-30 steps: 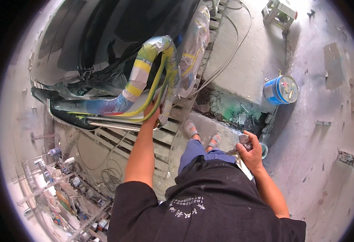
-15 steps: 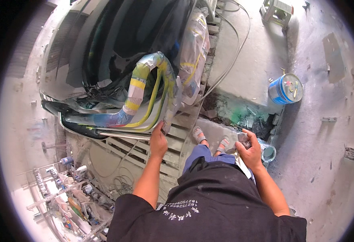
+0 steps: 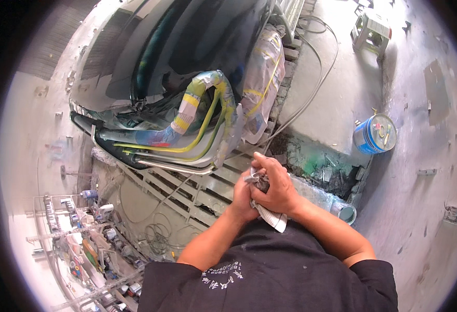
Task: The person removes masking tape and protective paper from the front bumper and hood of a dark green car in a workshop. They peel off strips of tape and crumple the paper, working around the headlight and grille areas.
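Observation:
In front of my chest both hands are together around a crumpled piece of grey and white paper or cloth (image 3: pixel 273 218). My left hand (image 3: pixel 242 200) is closed round it from the left. From the right, my right hand (image 3: pixel 277 188) presses over it with curled fingers. A pale tail hangs out below the hands, and the darker wad shows between them. Just beyond stands a dark car body (image 3: pixel 197 47), its curved masked edge (image 3: pixel 187 109) wrapped in paper and yellow tape. Neither hand touches the car.
A slatted grate (image 3: pixel 174 195) lies under the car, beside a pit with debris (image 3: pixel 324 164). To the right are a blue can (image 3: pixel 375 134), a stool (image 3: pixel 371 34) and a round tube end (image 3: pixel 347 213). A hose (image 3: pixel 311 99) crosses the floor; a cluttered rack (image 3: pixel 90 244) stands lower left.
My left hand has come off the masked car edge and moved right to meet my right hand. My right hand has moved left and up with the crumpled piece. The view has shifted slightly.

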`<action>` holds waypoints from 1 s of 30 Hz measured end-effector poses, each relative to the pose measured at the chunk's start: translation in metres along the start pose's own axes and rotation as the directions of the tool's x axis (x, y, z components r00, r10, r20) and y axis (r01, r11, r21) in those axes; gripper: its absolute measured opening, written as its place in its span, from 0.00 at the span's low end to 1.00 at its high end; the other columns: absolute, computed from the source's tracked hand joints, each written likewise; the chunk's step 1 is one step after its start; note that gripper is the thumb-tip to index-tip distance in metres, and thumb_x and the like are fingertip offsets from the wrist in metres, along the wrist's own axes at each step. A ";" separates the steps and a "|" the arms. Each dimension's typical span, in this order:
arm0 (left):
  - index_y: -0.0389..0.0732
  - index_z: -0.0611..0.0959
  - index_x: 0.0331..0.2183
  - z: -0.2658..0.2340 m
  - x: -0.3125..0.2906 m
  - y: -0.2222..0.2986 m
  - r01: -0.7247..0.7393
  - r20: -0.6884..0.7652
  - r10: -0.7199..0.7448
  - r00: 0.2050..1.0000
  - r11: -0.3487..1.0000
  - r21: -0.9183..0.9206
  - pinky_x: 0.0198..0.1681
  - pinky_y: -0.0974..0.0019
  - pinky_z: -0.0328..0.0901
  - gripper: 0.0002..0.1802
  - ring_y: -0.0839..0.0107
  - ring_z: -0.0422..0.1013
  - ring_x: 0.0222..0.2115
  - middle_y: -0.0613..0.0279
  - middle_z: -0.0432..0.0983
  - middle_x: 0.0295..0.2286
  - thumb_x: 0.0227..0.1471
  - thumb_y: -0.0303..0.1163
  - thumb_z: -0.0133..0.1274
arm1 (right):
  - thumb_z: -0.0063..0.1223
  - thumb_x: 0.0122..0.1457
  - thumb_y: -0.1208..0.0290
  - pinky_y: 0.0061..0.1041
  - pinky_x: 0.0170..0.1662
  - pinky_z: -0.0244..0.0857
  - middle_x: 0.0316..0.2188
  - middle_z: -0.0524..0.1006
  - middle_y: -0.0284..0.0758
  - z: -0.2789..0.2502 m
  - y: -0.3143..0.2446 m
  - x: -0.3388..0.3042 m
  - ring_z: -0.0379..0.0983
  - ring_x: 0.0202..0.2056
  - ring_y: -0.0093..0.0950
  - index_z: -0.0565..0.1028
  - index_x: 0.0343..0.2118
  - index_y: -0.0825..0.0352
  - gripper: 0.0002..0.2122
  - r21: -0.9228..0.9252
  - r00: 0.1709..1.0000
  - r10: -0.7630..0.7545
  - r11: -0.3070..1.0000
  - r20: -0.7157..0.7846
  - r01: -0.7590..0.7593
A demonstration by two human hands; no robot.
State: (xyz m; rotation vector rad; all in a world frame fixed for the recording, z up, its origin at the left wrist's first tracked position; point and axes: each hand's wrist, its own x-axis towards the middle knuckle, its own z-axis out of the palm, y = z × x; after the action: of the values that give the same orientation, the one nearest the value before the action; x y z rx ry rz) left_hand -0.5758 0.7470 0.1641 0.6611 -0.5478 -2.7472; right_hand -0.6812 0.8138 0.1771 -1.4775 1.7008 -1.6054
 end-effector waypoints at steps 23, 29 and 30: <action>0.35 0.69 0.51 -0.117 0.102 0.057 0.234 0.162 0.865 0.475 -0.301 0.924 0.54 0.50 0.54 0.29 0.50 0.61 0.51 0.47 0.67 0.48 0.51 0.40 0.53 | 0.59 0.46 0.78 0.20 0.32 0.64 0.29 0.73 0.32 -0.040 0.025 -0.024 0.67 0.28 0.18 0.58 0.58 0.65 0.34 0.092 0.892 0.414 0.910 -0.180 -0.404; 0.38 0.75 0.47 -0.124 0.154 0.062 0.405 -0.041 0.950 0.309 -0.092 0.910 0.49 0.48 0.56 0.25 0.47 0.66 0.46 0.48 0.72 0.44 0.49 0.41 0.55 | 0.59 0.46 0.78 0.19 0.32 0.63 0.27 0.73 0.31 -0.050 0.041 -0.045 0.66 0.26 0.18 0.58 0.58 0.66 0.33 -0.043 0.884 0.433 0.894 -0.178 -0.447; 0.39 0.78 0.43 -0.127 0.158 0.062 0.385 0.045 0.971 0.235 -0.135 0.913 0.47 0.50 0.58 0.22 0.49 0.70 0.41 0.51 0.76 0.39 0.47 0.40 0.57 | 0.59 0.46 0.78 0.19 0.32 0.63 0.27 0.73 0.31 -0.051 0.042 -0.046 0.66 0.27 0.17 0.59 0.57 0.67 0.32 0.018 0.857 0.488 0.870 -0.168 -0.492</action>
State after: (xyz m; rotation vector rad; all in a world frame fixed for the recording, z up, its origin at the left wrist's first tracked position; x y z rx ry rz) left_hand -0.6405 0.6010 0.0248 1.5613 -1.8876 -0.2779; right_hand -0.7241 0.8694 0.1368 -0.8273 1.9922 -1.4525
